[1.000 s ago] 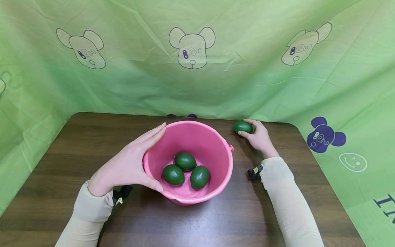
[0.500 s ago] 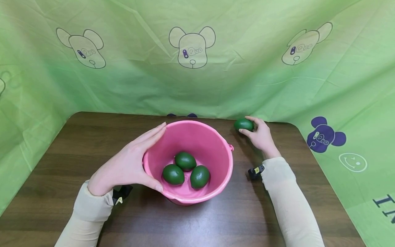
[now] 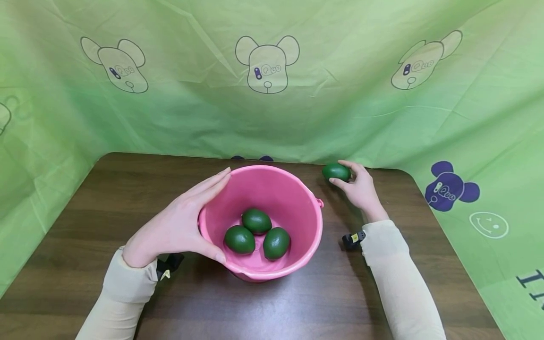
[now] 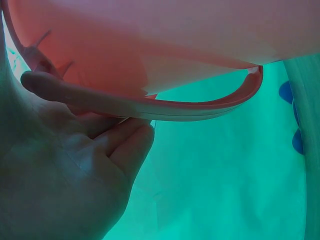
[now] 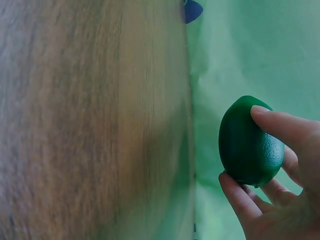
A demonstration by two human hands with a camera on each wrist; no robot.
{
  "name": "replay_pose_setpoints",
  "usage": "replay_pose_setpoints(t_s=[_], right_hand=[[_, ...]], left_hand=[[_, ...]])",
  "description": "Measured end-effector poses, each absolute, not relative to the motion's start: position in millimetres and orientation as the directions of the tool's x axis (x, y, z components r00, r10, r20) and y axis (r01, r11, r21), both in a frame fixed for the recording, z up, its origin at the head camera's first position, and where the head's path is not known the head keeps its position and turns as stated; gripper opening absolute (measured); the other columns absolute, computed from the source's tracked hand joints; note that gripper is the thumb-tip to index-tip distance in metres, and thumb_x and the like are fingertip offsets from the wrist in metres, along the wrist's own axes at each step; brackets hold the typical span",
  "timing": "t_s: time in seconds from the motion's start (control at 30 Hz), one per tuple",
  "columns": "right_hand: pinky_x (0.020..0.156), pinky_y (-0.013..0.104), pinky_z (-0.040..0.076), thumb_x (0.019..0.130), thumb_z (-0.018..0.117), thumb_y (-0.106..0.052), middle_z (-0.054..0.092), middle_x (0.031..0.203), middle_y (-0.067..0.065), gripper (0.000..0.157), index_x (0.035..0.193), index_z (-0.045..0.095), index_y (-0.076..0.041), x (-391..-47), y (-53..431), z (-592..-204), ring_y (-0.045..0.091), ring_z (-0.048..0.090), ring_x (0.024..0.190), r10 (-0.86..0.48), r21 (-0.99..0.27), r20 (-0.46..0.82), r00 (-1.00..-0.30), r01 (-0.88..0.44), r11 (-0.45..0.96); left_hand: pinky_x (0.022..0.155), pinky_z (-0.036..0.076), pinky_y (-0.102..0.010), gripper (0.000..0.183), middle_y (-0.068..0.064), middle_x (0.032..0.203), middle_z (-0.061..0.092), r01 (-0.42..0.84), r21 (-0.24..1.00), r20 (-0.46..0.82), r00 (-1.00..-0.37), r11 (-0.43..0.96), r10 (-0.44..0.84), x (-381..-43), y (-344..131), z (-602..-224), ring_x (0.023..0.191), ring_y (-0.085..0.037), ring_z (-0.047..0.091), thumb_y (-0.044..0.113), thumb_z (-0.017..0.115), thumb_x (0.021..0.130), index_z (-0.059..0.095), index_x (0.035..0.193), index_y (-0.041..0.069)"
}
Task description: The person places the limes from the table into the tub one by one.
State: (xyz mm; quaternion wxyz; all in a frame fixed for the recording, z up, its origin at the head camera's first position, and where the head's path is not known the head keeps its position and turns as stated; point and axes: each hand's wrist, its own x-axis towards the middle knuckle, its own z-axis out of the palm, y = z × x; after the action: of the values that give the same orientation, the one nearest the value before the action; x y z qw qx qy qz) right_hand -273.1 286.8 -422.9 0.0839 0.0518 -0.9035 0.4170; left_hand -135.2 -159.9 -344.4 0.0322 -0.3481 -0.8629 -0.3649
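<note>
A pink bucket stands on the wooden table, tilted toward me in the head view. Inside it lie a rear lime, a left lime and a right lime, all dark green. My left hand holds the bucket's left side, thumb along the near rim and fingers toward the far rim. The left wrist view shows the bucket's pink handle across that palm. Beyond the bucket, to the right, my right hand pinches another lime between thumb and fingers, seemingly just off the table.
The brown wooden table ends close behind the held lime. A green cloth printed with bear heads hangs behind and at both sides. Bare tabletop shows in front of the bucket.
My right hand has shifted slightly away and to the right with the lime, then stayed nearly still. The left hand and bucket keep their place; the head view has shifted a little.
</note>
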Motion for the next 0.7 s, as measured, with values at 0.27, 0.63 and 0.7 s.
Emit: replay_pose_setpoints(t_s=[0.27, 0.63, 0.7], right_hand=[[0.101, 0.050, 0.046, 0.093, 0.078, -0.018, 0.047, 0.142, 0.020, 0.060, 0.147, 0.054, -0.007, -269, 285, -422, 0.037, 0.055, 0.121, -0.013, -0.756, 0.200, -0.980, -0.162, 0.634], [0.101, 0.052, 0.047, 0.093, 0.078, -0.017, 0.048, 0.141, 0.020, 0.060, 0.147, 0.053, -0.005, -260, 282, -416, 0.037, 0.057, 0.120, -0.040, -0.771, 0.236, -0.971, -0.212, 0.601], [0.101, 0.052, 0.047, 0.093, 0.078, -0.016, 0.048, 0.142, 0.021, 0.061, 0.147, 0.053, -0.005, -259, 281, -415, 0.037, 0.057, 0.121, -0.041, -0.775, 0.244, -0.969, -0.220, 0.592]], left_hand=[[0.114, 0.032, -0.051, 0.139, 0.011, 0.168, 0.013, 0.623, 0.611, 0.309, -0.756, 0.488, 0.578, -135, -160, -344, 0.152, -0.015, 0.016, 0.054, 0.099, 0.053, 0.024, 0.163, 0.016], [0.114, 0.033, -0.050, 0.137, 0.013, 0.168, 0.013, 0.613, 0.617, 0.298, -0.763, 0.494, 0.574, -135, -160, -344, 0.152, -0.014, 0.016, 0.059, 0.097, 0.055, 0.025, 0.163, 0.017], [0.114, 0.033, -0.050, 0.137, 0.013, 0.168, 0.013, 0.615, 0.615, 0.299, -0.761, 0.494, 0.576, -135, -160, -345, 0.152, -0.015, 0.016, 0.060, 0.096, 0.055, 0.025, 0.163, 0.017]])
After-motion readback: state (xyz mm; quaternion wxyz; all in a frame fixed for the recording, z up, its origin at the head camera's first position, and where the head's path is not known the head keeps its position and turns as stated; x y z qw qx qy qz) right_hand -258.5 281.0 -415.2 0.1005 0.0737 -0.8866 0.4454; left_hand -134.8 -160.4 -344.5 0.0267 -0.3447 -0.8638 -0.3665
